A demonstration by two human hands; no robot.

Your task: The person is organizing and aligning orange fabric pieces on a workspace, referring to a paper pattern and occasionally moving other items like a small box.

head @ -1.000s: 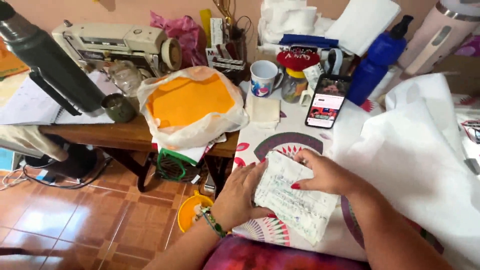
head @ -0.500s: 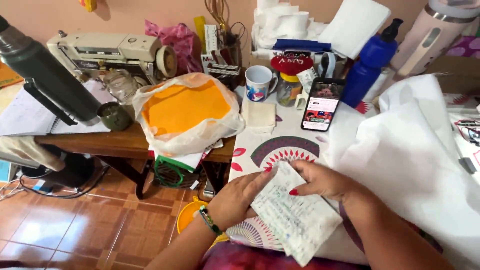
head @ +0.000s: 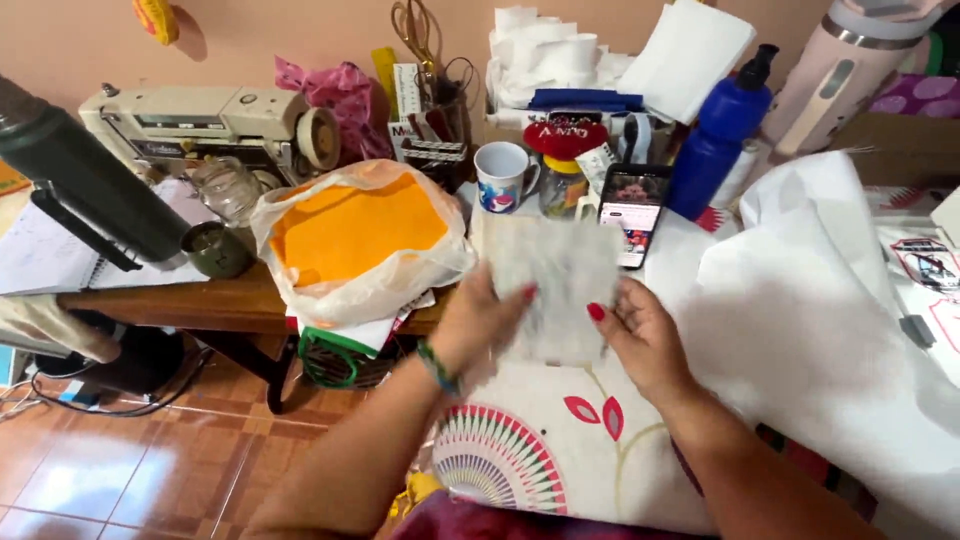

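Two hands are holding up one pale fabric piece [head: 553,290], blurred, above the patterned tablecloth [head: 560,440]. The left hand [head: 478,325] is gripping its left edge, thumb on the front; the right hand [head: 640,335] is pinching its lower right edge, red nails showing. The piece is hanging in front of one smartphone [head: 632,212] and just below one mug [head: 502,176] and one jar with a red lid [head: 562,170]. One blue bottle [head: 715,140] is standing right of the phone. One plastic bag of orange cloth [head: 355,235] is sitting near the left hand, at the wooden table's edge [head: 170,300]. One sewing machine [head: 200,125] is standing behind it. A large white sheet [head: 830,340] is crowding the right side; open tablecloth is lying beneath the hands.
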